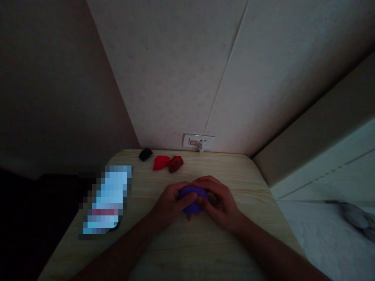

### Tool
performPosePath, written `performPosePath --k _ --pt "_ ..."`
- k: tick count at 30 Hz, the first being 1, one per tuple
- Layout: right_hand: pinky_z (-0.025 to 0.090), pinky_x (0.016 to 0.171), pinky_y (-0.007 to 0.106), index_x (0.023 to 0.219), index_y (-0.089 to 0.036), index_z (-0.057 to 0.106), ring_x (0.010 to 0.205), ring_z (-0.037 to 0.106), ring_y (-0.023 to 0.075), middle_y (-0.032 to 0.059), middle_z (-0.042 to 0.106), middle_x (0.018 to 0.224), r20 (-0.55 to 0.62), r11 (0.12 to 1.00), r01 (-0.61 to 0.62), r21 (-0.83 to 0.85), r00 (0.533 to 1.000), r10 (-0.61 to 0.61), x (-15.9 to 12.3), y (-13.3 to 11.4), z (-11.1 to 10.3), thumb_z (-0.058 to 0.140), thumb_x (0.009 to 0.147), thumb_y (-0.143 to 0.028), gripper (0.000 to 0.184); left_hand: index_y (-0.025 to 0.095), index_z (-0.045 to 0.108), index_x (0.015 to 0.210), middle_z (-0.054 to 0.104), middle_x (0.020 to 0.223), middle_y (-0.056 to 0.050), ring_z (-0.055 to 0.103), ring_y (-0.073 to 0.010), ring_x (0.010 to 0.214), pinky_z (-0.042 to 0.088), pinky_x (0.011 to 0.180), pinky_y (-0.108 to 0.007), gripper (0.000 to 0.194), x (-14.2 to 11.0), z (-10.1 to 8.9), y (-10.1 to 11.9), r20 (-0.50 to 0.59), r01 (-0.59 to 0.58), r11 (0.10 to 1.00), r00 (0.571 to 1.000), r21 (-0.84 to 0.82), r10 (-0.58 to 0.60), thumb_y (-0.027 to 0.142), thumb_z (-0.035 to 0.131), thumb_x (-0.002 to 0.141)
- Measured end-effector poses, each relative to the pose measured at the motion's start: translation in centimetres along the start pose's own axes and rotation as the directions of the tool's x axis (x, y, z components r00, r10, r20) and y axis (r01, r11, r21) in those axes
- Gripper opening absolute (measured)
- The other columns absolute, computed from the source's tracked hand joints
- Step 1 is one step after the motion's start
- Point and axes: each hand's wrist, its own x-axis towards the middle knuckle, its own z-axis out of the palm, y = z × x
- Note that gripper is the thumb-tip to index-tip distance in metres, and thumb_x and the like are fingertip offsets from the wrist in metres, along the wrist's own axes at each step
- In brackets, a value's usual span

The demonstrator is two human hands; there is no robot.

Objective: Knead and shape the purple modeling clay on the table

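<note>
Near the middle of the wooden table, a soft purple lump (190,203), possibly modelling clay, is held between both hands. My left hand (177,201) closes on it from the left, its thumb lying across the upper face. From the right, my right hand (219,201) curls around the lump with its thumb pressed on top. A small reddish-brown bit (189,217) shows just below the lump; I cannot tell whether it is a fingertip. Behind the hands lie a black piece (145,154), a bright red piece (161,162) and a dark red mottled piece (176,164).
A lit, blurred-out screen (111,195) stands or lies at the table's left side. Against the back edge of the table (228,168) rises a wall with a socket panel (190,140) and a plug in it. To the right are a pale panel and a white surface.
</note>
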Motion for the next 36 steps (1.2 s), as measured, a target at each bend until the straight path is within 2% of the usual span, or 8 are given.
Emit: performPosePath --k 3,7,12,17,21,26,36 --pt "0.058 0.080 0.035 0.131 -0.026 0.063 0.098 0.064 0.0223 0.0108 0.064 0.113 -0.075 0.999 -0.043 0.013 0.996 0.044 -0.2 0.2 0.2 0.065 0.094 -0.024 0.037 0.012 0.067 0.094 0.063 0.071 0.000 0.055 -0.0106 0.056 0.045 0.051 -0.021 0.040 0.3 -0.2 -0.2 -0.083 -0.042 0.999 0.996 0.003 0.042 0.047 0.077 0.079" --pt "0.057 0.087 0.037 0.140 -0.028 0.058 0.106 0.062 0.0227 0.0110 0.062 0.119 -0.043 1.000 -0.027 0.000 0.999 0.027 -0.2 0.1 0.4 0.063 0.095 -0.022 0.045 0.013 0.068 0.091 0.065 0.077 -0.001 0.056 -0.0124 0.068 0.045 0.062 -0.023 0.035 0.5 -0.5 -0.7 -0.120 -0.109 0.992 0.986 0.061 0.115 0.047 0.073 0.083" --pt "0.056 0.089 0.037 0.136 -0.028 0.061 0.107 0.062 0.0224 0.0102 0.063 0.118 -0.033 0.995 0.039 -0.093 0.999 -0.043 0.0 -0.1 0.4 0.064 0.093 -0.017 0.045 0.015 0.068 0.094 0.066 0.084 -0.002 0.058 -0.0146 0.078 0.047 0.072 -0.024 0.032 0.5 -0.5 -0.8 -0.108 -0.142 0.987 0.983 0.073 0.150 0.046 0.071 0.086" --pt "0.053 0.098 0.039 0.141 -0.026 0.057 0.117 0.060 0.0236 0.0118 0.060 0.127 -0.027 0.990 0.048 -0.136 0.998 -0.052 -0.1 -0.1 0.4 0.064 0.092 -0.015 0.050 0.016 0.067 0.096 0.066 0.087 -0.001 0.058 -0.0145 0.081 0.047 0.074 -0.024 0.031 0.5 -0.5 -1.1 -0.113 -0.124 0.992 0.985 0.031 0.127 0.045 0.072 0.086" --pt "0.053 0.099 0.038 0.137 -0.027 0.060 0.116 0.061 0.0226 0.0103 0.062 0.125 -0.004 0.994 0.046 -0.095 0.999 -0.047 -0.2 0.1 0.4 0.064 0.093 -0.016 0.046 0.017 0.067 0.101 0.067 0.090 -0.001 0.058 -0.0146 0.082 0.048 0.075 -0.024 0.030 0.5 -0.7 -1.5 -0.096 -0.123 0.992 0.988 -0.014 0.121 0.043 0.072 0.086" --pt "0.052 0.101 0.040 0.140 -0.027 0.058 0.119 0.060 0.0241 0.0111 0.061 0.127 -0.021 0.995 0.033 -0.093 0.999 -0.035 -0.2 0.2 0.5 0.064 0.093 -0.018 0.048 0.015 0.066 0.096 0.065 0.085 -0.002 0.057 -0.0143 0.078 0.047 0.071 -0.024 0.031 0.4 -0.6 -1.1 -0.098 -0.090 0.996 0.991 0.022 0.091 0.044 0.073 0.085" --pt "0.054 0.096 0.039 0.137 -0.026 0.060 0.113 0.063 0.0229 0.0108 0.064 0.124 0.026 0.997 0.046 -0.060 0.999 -0.045 -0.1 0.0 0.4 0.065 0.093 -0.018 0.046 0.014 0.068 0.097 0.066 0.083 -0.002 0.057 -0.0149 0.076 0.047 0.072 -0.025 0.033 0.3 -0.5 -0.7 -0.067 -0.119 0.988 0.990 0.098 0.125 0.045 0.072 0.085"
